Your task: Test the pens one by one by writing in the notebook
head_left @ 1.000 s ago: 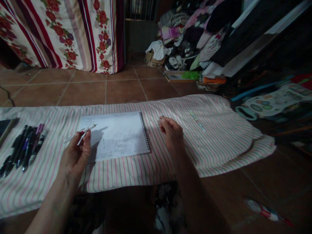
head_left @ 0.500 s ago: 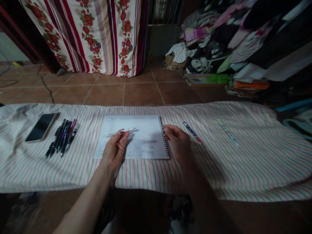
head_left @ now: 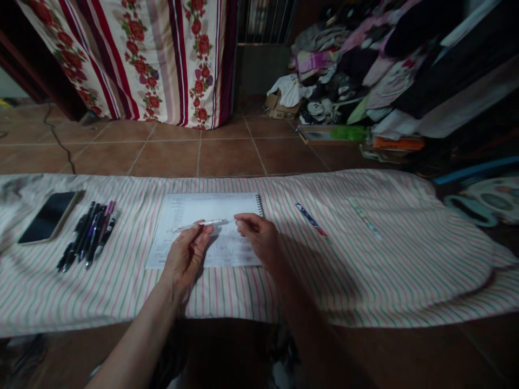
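My left hand [head_left: 185,255] pinches a white pen [head_left: 200,223] and holds it level over a spiral notebook [head_left: 190,210] that lies on a striped cloth [head_left: 365,270]. The pen's tip points right. My right hand [head_left: 259,239] hovers over the notebook's right part, fingers curled together, its fingertips right at the pen's tip. Whether they touch the pen I cannot tell. The page shows faint writing and scribbles.
Several dark pens [head_left: 87,233] and a phone [head_left: 47,217] lie on the cloth at left. A blue-red pen [head_left: 310,219] and a pale pen [head_left: 365,219] lie right of the notebook. Beyond are tiled floor [head_left: 227,151], a flowered curtain [head_left: 162,59] and piled clothes [head_left: 365,59].
My right hand has moved left from the notebook's spiral edge to the pen's tip. My left hand with the pen shifted from left of the notebook to above it. The view turned.
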The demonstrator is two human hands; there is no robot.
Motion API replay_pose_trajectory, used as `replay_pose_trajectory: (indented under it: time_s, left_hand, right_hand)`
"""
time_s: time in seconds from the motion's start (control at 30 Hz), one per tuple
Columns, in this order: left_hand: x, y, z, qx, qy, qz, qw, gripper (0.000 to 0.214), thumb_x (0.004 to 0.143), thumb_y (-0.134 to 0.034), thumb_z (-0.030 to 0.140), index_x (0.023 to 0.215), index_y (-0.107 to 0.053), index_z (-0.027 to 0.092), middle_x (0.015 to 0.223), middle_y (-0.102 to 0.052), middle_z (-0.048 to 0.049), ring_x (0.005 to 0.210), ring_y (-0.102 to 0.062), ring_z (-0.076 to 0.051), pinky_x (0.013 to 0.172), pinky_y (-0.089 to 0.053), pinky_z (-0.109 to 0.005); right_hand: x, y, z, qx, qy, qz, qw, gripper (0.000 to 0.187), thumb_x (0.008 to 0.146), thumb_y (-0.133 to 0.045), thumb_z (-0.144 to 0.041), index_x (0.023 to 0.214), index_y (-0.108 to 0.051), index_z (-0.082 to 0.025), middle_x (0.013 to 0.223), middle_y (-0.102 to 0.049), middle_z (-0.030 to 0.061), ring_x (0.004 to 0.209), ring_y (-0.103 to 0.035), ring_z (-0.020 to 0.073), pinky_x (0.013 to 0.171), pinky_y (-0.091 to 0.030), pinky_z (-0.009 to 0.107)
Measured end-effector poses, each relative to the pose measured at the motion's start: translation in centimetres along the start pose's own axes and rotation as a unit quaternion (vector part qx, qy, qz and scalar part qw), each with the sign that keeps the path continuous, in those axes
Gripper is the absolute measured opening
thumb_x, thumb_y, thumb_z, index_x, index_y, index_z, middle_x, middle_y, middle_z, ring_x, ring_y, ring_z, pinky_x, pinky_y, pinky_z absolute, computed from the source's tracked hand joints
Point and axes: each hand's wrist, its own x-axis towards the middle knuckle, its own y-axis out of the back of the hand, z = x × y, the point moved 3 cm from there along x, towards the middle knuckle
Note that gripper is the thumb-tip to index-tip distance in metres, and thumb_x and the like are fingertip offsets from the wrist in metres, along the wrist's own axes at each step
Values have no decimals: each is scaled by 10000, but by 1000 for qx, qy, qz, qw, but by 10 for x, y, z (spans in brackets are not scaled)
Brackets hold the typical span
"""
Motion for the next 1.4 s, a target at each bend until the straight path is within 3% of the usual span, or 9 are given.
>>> replay_pose_trajectory:
  time_s: [0.47,1.4]
  left_hand:
    - [-5,-3,0,30,-2,-8,1000,225,845,-434,-7,742,-631,30,667,-682,-107,610,-680,-136,575,-562,-159]
    - [-8,-5,-4,41,7,-11,999,211,833,-457,4,731,-639,39,650,-679,-111,600,-679,-147,551,-561,-169]
  right_hand:
    - [-3,-6,-6,-20,34,-20,999,183,728,-554,-262,831,-679,-178,705,-664,14,617,-593,120,552,-453,215]
    - [-4,-8,-5,-20,37,-38,998,171,737,-548,-257,835,-669,-185,727,-656,16,671,-602,130,575,-465,224]
